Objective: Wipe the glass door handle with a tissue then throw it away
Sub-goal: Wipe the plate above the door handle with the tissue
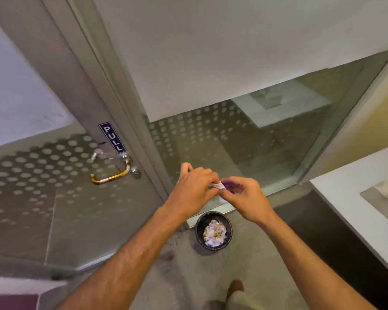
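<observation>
Tissue pinched between left hand and right hand.

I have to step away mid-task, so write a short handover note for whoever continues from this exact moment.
Left hand and right hand: both pinch a small white tissue between them, held in front of the glass panel, above the bin.
Door handle: on the glass door to the left, under the PULL sign; neither hand touches it.
Bin: black, on the floor below the hands, already holding crumpled paper.
Done: cannot tell from this view whether the handle has been wiped.
Left: wipe the handle if not done, then drop the tissue in the bin.
</observation>
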The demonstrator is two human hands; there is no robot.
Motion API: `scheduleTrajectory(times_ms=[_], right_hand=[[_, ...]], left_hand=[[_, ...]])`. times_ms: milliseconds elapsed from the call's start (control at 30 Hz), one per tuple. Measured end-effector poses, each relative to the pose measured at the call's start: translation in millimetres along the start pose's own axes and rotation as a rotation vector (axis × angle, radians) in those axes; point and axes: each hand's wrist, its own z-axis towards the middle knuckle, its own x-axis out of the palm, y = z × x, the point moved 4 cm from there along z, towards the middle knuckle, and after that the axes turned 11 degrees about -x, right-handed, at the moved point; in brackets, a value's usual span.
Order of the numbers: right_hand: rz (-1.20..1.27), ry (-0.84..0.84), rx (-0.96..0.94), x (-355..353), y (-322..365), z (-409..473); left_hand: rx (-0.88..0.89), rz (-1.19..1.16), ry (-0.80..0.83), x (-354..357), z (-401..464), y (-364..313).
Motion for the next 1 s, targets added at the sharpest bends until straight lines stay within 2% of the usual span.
scheduleTrajectory(times_ms=[67,200,300,433,567,667,767,900,1000], right_hand=[[0.168,0.077,0.008,30,3,19],[0.301,0.159,0.047,90,4,63],[0.335,0.097,0.056,129,11,90],[0.398,-0.077,0.098,175,18,115],[0.389,-0.243,0.083,212,23,132],[0.349,-0.428,0.081,242,22,135],[0.395,-0.533,0.078,278,24,145],[0.549,-0.722,0.078,317,25,167],[0.577,-0.830,0.105,339,16,178]], left_hand=[[-0.036,0.014,-0.034,-18,-7,29],[-0.127,0.076,-0.058,-55,-15,88],[-0.139,0.151,-0.103,-96,-21,131],[-0.172,0.330,-0.190,-160,-25,204],[-0.021,0.594,-0.218,-201,-18,260],[0.241,0.768,-0.236,-212,-6,284],[0.443,0.912,-0.284,-217,2,307],[0.562,1.087,-0.270,-216,13,329],[0.590,1.205,-0.327,-209,19,341]])
